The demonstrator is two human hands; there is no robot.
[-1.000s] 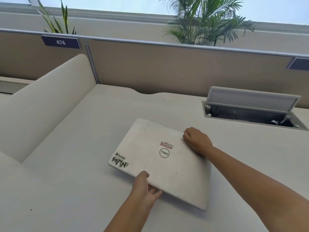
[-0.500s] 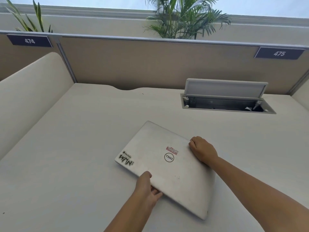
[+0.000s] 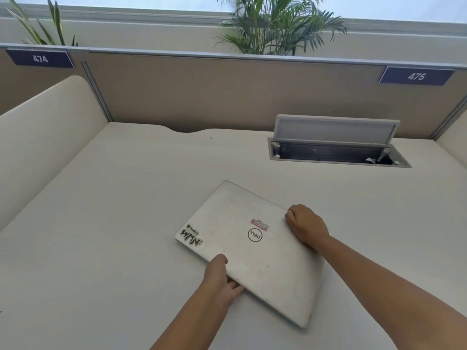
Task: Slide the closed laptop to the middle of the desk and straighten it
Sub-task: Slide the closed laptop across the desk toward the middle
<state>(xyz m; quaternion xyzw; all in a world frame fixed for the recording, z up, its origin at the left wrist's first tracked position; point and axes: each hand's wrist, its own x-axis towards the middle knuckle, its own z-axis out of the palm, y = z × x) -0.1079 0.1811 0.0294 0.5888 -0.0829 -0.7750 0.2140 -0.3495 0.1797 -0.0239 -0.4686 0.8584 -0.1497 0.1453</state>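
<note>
- Lying flat on a pale cream worktop [image 3: 106, 223], a closed silver laptop [image 3: 240, 258] sits at a slant, its edges turned well off the line of the worktop's back edge.
- It lies roughly midway across the worktop, towards the near side.
- The lid faces up, showing a round logo [image 3: 255, 235] in the middle, a small red and white label [image 3: 260, 223] just behind the logo, and a black and white sticker [image 3: 191, 236] in the left corner.
- The left hand [image 3: 219, 279] holds the laptop's near long edge: the thumb rests on top of the lid and the fingers [image 3: 235, 286] curl underneath, clamped on the edge.
- The right hand [image 3: 307, 226] sits at the far right edge, its fingers curled together over that edge and gripping it.
- Both forearms are bare.
- Behind the laptop to the right, well apart from it, a cable hatch [image 3: 336, 147] in the worktop stands with its lid tilted up.
- A tan partition [image 3: 202, 92] runs along the back, carrying number plates 474 [image 3: 40, 58] and 475 [image 3: 416, 76].
- Green plants [image 3: 275, 26] rise behind the partition.
</note>
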